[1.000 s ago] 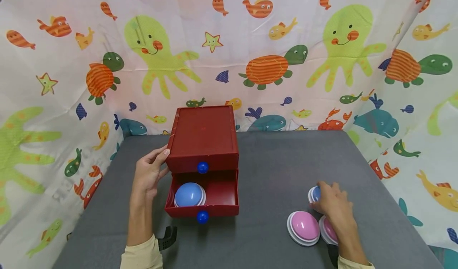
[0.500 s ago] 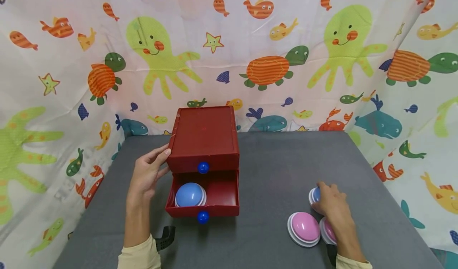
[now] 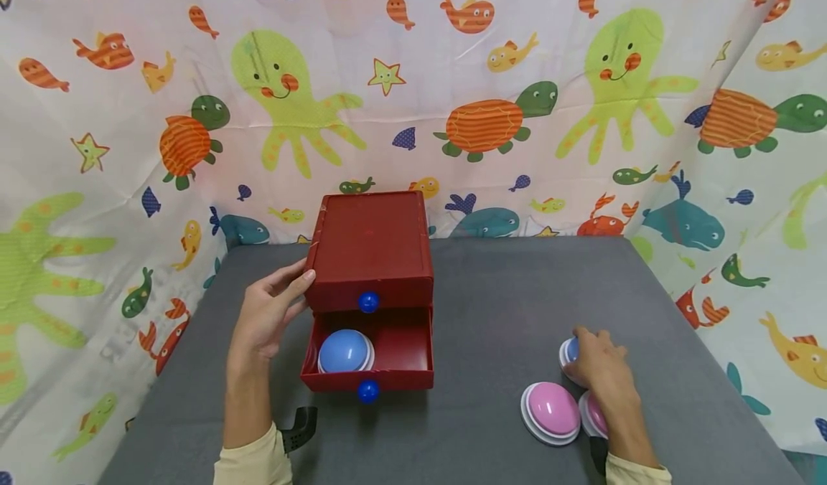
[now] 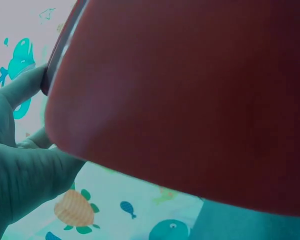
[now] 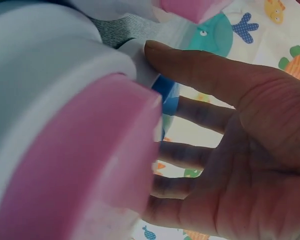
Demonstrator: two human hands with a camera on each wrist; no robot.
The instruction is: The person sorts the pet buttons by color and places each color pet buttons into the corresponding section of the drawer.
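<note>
A small red drawer box (image 3: 371, 245) stands left of centre, its lower drawer (image 3: 407, 379) pulled out. Inside that drawer sits a round buzzer button (image 3: 344, 350) with a blue dome and white base. My left hand (image 3: 268, 309) rests against the box's left side, thumb at the front top corner and fingers farther back along the edge. At the right, my right hand (image 3: 604, 370) grips another blue-topped buzzer button (image 3: 568, 352), thumb and fingers at its sides and covering part of it. The right wrist view shows the thumb and forefinger at this button (image 5: 167, 92).
Next to the right hand lies a pink-topped buzzer button (image 3: 552, 410). A second pink one (image 3: 593, 415) is partly hidden under the right wrist. Everything stands on a grey-covered table (image 3: 491, 305). A sea-animal printed curtain (image 3: 413, 62) hangs behind and at both sides.
Almost nothing differs: both hands keep their places on the box and the blue button, and the whole view shifts very slightly.
</note>
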